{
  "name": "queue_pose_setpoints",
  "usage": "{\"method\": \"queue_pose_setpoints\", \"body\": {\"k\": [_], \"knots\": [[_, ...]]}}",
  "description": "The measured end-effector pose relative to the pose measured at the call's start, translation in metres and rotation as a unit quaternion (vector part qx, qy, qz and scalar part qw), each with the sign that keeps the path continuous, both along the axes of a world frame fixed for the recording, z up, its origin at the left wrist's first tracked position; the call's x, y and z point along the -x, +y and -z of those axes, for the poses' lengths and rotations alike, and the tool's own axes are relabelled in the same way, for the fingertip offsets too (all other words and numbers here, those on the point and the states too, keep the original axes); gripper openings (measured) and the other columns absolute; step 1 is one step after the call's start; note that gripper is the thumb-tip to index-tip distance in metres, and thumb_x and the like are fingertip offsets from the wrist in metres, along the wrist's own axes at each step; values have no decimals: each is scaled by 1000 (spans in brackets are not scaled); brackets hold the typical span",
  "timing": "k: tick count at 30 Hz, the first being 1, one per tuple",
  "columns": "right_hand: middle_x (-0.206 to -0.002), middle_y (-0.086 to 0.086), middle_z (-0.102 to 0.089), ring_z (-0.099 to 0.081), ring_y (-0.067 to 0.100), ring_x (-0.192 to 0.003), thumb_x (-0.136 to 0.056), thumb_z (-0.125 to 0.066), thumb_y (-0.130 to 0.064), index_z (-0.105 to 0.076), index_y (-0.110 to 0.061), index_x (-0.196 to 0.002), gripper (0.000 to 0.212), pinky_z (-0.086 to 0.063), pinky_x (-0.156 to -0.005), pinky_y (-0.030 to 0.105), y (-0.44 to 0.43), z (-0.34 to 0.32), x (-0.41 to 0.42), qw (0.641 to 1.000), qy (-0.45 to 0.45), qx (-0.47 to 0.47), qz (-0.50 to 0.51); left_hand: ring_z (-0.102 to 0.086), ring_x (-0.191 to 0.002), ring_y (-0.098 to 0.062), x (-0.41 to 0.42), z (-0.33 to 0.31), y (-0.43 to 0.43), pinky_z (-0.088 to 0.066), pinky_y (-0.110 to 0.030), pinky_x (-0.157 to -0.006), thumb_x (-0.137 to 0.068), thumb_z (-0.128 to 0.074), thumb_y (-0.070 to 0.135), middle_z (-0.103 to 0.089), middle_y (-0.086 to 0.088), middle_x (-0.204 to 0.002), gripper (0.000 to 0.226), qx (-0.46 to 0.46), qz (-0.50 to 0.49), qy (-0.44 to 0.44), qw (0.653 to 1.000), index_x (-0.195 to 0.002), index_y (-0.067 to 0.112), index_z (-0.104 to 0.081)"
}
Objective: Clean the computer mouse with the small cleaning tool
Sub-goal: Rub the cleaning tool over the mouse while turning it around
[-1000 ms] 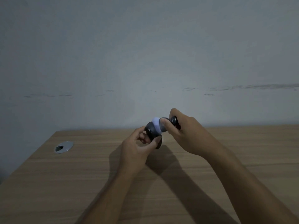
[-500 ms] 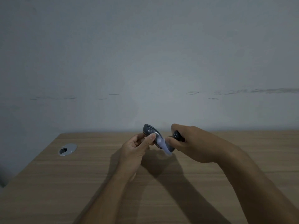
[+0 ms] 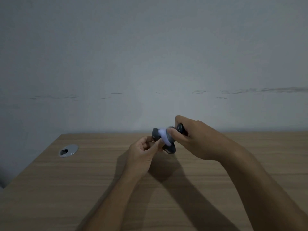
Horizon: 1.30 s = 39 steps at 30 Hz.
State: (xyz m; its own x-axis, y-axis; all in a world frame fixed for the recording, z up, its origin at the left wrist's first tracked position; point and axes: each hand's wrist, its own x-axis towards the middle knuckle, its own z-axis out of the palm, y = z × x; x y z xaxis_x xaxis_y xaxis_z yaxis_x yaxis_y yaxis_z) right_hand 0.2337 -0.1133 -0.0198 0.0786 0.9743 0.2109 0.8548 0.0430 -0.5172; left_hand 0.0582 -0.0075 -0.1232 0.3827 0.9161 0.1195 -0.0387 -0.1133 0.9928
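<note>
Two bare hands meet above the far middle of the wooden tabletop (image 3: 216, 189), forearms reaching in from the near edge. The left hand (image 3: 143, 153) pinches the dark mouse (image 3: 170, 148) from below, thumb and curled fingers closed on it, tilted on edge. The right hand (image 3: 191, 139), knuckles up, grips the small cleaning tool (image 3: 180, 128), its white pad (image 3: 164, 137) pressed against the mouse.

The mouse (image 3: 164, 141) is largely covered by fingers and the blurred white tool (image 3: 164, 136). Both forearms are cut off below.
</note>
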Motion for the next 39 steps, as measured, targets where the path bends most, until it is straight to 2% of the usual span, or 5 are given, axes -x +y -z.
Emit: {"method": "queue_pose_setpoints", "body": {"k": [5,9,15,27,39], "knots": [[-64,-4,-49,-35,14,-53,-110,-52,-49,-45,-19,-85,40,-30,-52,25,-2,0,-1,1000,-15,10,9,-62,-69,-5,-2,-1,0,-47,-12,-60,-86,-86,54,-71,3,-80,32,-160,-91,154,971,-91,26,-71],[-60,-4,-47,-36,13,-48,-111,-51,-50,-42,-24,-85,38,-32,-48,23,3,-5,10,997,11,-75,6,-61,-86,0,-4,-11,-4,-44,-5,-65,-91,-79,59,-67,12,-102,38,-252,-82,221,939,-108,28,-65],[-67,-1,-47,-33,18,-56,-110,-53,-44,-35,-23,-79,41,-27,-53,29,-3,-2,13,998,-54,45,8,-64,-93,-6,-4,-4,-2,-45,-3,-74,-87,-85,38,-68,9,-112,43,-301,-41,212,929,-126,26,-72],[-66,-1,-49,-37,18,-54,-107,-56,-45,-37,-25,-80,39,-31,-53,32,1,1,4,998,-42,-1,39,-63,-96,-11,-7,-4,0,-51,-18,-80,-76,-84,44,-67,4,-111,59,-382,-68,190,902,-128,19,-74],[-69,2,-50,-41,18,-55,-109,-53,-44,-31,-26,-77,43,-28,-50,31,9,8,9,994,-51,-17,100,-57,-93,-1,-9,0,3,-42,0,-79,-73,-99,33,-65,7,-111,57,-387,-91,171,902,-122,16,-73]]}}
